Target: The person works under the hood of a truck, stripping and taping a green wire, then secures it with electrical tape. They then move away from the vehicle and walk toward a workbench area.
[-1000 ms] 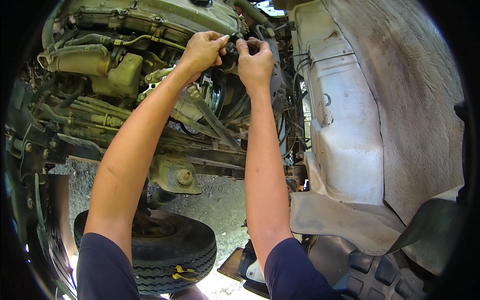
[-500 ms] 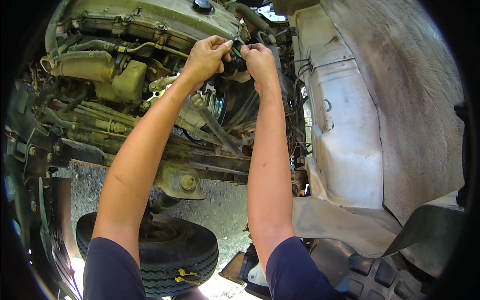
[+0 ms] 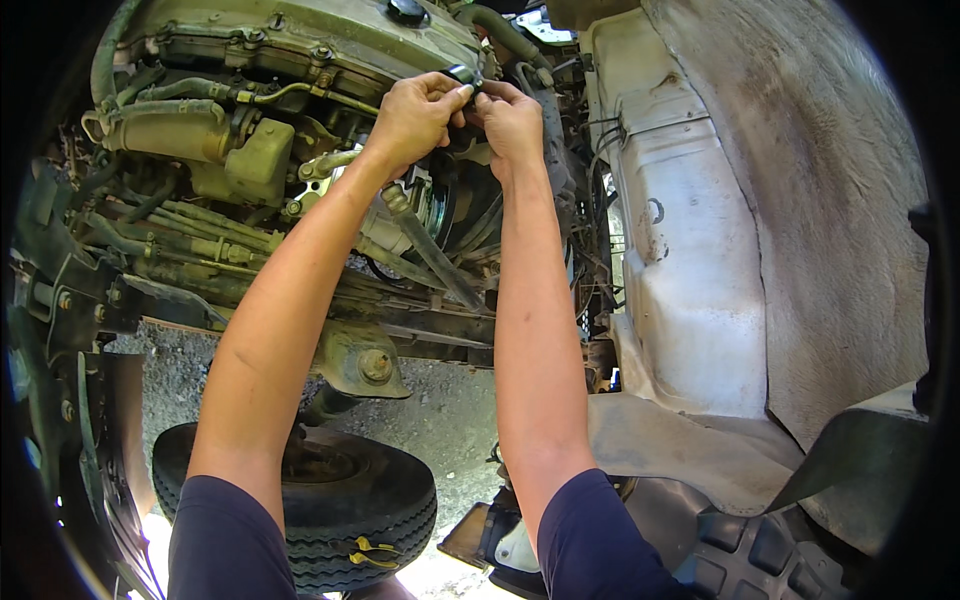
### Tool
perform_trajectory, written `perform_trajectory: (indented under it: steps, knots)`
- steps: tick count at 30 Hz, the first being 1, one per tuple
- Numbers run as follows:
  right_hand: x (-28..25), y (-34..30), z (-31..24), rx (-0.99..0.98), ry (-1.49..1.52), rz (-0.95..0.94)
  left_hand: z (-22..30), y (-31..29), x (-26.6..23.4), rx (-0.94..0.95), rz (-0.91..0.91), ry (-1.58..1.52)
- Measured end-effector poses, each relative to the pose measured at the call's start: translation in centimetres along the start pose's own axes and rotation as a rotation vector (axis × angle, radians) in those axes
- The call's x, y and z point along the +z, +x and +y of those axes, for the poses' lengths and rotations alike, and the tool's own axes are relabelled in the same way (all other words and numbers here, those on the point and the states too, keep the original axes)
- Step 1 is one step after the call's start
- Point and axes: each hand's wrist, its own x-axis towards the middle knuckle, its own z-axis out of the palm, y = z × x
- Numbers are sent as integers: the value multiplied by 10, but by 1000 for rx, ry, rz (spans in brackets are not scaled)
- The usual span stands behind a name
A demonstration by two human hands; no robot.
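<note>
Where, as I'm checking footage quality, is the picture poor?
Head view: the ground beside the tire washes out white, and the metal panel shines; head view: fisheye corners go black; head view: the dark piece at the hands is too small to identify.

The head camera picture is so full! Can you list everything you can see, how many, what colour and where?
engine: one, dull green, upper left
cap: one, black, on the engine
pipes: several, dull green, left
slanting hose: one, grey, between the forearms
large bolt: one, rusty, below the engine
tyre: one, black, bottom left
tool: one, yellow, on the tyre
metal panel: one, silvery, right of centre
sheet: one, brownish grey, far right
small dark part: one, black, at both grips; too small to identify
left grip, right grip: one each, bare, upper centre
forearms: two, bare, centre
sleeves: two, navy, bottom
</note>
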Motion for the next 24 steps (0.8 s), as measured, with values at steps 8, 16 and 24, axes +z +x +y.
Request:
perform_trajectory:
  steps: [8, 16, 24]
  knots:
    - [4, -2, -11, 161, 347, -47, 0, 1, 3, 7, 62, 43]
    - [41, -4, -11, -169, 244, 268, -3, -1, 5, 139, 193, 259]
    - [9, -21, -35, 71, 94, 4, -7, 2, 5, 135, 283, 353]
